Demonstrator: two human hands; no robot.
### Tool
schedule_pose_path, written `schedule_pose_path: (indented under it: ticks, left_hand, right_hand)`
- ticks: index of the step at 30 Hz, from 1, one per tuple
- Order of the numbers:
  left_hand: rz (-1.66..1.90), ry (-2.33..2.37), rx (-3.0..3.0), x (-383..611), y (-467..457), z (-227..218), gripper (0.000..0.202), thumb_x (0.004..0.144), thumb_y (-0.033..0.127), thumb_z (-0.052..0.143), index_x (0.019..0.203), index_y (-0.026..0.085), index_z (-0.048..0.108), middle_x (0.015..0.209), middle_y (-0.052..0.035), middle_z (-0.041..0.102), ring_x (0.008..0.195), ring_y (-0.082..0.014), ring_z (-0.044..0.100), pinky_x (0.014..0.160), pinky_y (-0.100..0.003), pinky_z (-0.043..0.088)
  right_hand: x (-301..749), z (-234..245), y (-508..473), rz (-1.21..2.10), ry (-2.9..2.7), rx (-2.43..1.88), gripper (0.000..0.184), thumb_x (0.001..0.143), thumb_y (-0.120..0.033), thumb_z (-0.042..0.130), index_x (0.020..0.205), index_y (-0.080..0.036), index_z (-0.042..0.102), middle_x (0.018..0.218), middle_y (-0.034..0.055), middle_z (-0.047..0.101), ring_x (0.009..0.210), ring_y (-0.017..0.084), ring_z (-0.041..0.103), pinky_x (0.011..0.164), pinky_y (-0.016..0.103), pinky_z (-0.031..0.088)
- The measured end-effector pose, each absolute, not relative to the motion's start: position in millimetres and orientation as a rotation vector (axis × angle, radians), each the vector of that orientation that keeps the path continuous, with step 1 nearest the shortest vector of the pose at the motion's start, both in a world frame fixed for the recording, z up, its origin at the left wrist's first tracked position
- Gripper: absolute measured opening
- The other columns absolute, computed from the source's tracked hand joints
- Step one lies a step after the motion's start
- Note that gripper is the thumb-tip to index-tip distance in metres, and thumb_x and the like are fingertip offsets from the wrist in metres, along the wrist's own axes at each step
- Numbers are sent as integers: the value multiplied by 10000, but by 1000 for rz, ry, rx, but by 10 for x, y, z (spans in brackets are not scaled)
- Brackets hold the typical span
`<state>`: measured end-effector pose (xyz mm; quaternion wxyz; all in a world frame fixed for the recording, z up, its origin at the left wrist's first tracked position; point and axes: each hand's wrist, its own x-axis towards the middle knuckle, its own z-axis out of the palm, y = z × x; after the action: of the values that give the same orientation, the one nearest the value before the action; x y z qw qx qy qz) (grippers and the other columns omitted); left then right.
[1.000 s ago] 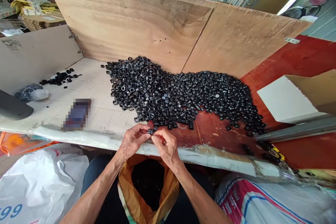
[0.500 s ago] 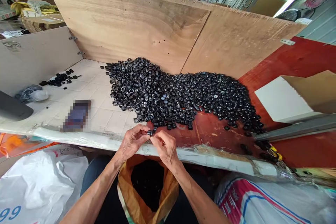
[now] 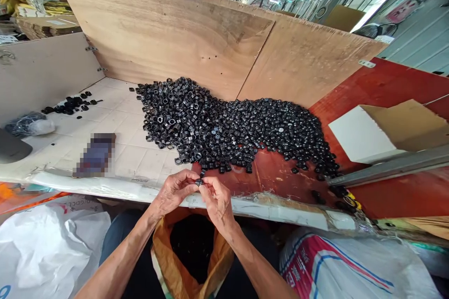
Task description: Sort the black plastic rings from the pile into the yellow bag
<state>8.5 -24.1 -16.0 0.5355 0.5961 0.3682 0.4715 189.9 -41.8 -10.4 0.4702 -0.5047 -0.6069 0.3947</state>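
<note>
Between my fingertips is a small black plastic part (image 3: pixel 199 181), pinched from both sides over the table's front edge. My left hand (image 3: pixel 177 190) is closed on it from the left, thumb and forefinger together. From the right, my right hand (image 3: pixel 218 198) pinches the same part. Just beyond my fingers begins a large pile of small black parts (image 3: pixel 182 117); ring-like pieces lie on its left and rounder cap-like pieces on its right. Below my hands an orange-brown sack (image 3: pixel 182 273) stands open between my legs, its inside dark.
A blurred-out phone-like object (image 3: pixel 94 154) lies on the left of the table. Behind it sits a small heap of black pieces (image 3: pixel 72 104). A plywood board (image 3: pixel 175 32) closes off the back. At right are an open cardboard box (image 3: pixel 365 133) and a metal bar (image 3: pixel 389 163). White sacks (image 3: pixel 45 247) flank my legs.
The view has shifted slightly, so most things appear a little further left. Both hands stay together at the fingertips, and the small part between them has turned a little.
</note>
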Motion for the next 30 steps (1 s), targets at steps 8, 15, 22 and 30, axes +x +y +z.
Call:
schedule_pose_path:
  ticks: [8, 15, 22, 30]
  left_hand:
    - [1234, 994, 2156, 129, -575, -194, 280, 1040, 123, 540, 1284, 239, 614, 1226, -94, 731, 1183, -208, 711, 1014, -332, 583]
    - [585, 930, 2142, 80, -694, 210, 111, 915, 246, 742, 1010, 233, 686, 886, 5, 713, 782, -173, 702, 712, -264, 559]
    - [971, 1528, 2087, 523, -142, -156, 390, 897, 132, 637, 1274, 229, 665, 1130, -76, 713, 893, -208, 729, 827, -341, 608]
    - [1090, 1625, 2041, 315, -49, -325, 104, 893, 202, 664, 986, 230, 704, 871, -26, 721, 759, -205, 706, 751, -329, 586]
  right_hand:
    - [1887, 117, -626, 1647, -880, -1321, 310, 724, -460, 732, 679, -216, 546, 460, -85, 420, 403, 75, 300, 419, 231, 221]
    - [2303, 46, -550, 1051, -1718, -1597, 344, 888, -388, 647, 616, -206, 542, 547, -20, 521, 509, 142, 507, 522, 261, 349]
    - [2463, -207, 56, 152, -1913, -1533, 284, 884, -127, 589, 1142, -200, 680, 1032, 107, 666, 861, 239, 645, 758, 327, 521]
    - [2430, -364, 71, 113, -1988, -1464, 76, 910, -161, 651, 955, -218, 630, 932, 68, 623, 830, 232, 611, 737, 314, 493]
